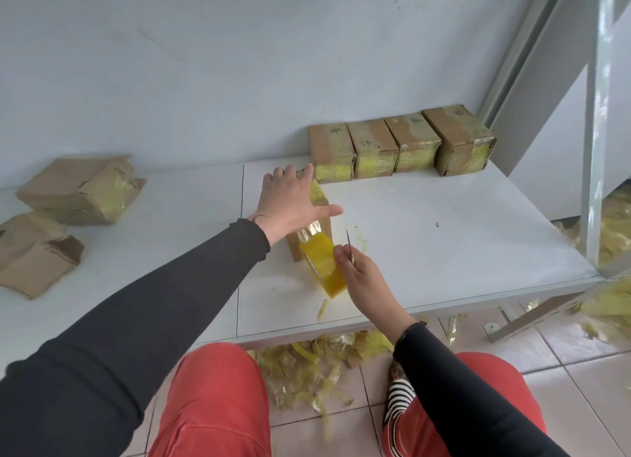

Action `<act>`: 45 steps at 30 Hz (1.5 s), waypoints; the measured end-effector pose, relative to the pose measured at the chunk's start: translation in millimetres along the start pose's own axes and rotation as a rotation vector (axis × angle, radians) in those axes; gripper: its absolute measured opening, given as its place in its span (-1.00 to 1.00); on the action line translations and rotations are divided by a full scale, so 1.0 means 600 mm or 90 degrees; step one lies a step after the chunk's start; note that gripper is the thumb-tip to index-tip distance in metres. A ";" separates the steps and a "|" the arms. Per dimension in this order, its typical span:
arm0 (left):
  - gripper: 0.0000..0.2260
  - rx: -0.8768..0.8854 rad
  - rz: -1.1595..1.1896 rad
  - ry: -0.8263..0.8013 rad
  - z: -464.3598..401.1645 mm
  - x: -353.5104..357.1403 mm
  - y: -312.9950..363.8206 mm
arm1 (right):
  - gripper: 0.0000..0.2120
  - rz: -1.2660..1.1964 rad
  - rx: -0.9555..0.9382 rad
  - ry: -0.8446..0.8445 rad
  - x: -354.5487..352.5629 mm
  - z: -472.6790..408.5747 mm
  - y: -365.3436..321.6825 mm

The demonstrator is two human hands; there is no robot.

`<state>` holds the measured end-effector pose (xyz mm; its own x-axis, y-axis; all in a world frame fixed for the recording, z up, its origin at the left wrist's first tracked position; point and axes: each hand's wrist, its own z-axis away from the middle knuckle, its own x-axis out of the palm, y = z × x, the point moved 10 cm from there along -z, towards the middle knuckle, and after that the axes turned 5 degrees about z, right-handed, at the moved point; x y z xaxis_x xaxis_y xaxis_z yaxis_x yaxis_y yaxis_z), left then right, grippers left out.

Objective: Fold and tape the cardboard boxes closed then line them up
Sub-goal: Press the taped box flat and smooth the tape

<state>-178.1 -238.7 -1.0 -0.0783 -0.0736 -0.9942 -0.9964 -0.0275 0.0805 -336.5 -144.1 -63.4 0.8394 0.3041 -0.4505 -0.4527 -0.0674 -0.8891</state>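
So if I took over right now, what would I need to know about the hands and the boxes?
Left hand: open, pressing flat on the cardboard box being taped.
Right hand: holds a small blade beside the yellow tape roll, whose tape runs up onto that box.
Done: four taped boxes lined up along the wall.
Left: cut the tape, smooth it down, add this box to the row. Then do the untaped boxes at the table's left end.
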 end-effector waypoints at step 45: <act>-0.14 -0.085 0.251 -0.120 -0.049 0.094 -0.031 | -0.50 0.238 0.185 0.012 -0.072 0.052 0.071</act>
<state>-163.3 -271.8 -56.7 -0.4684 0.0776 -0.8801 -0.8768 -0.1636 0.4523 -401.3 -130.7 -79.1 0.6074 0.2926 -0.7386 -0.7876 0.1000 -0.6080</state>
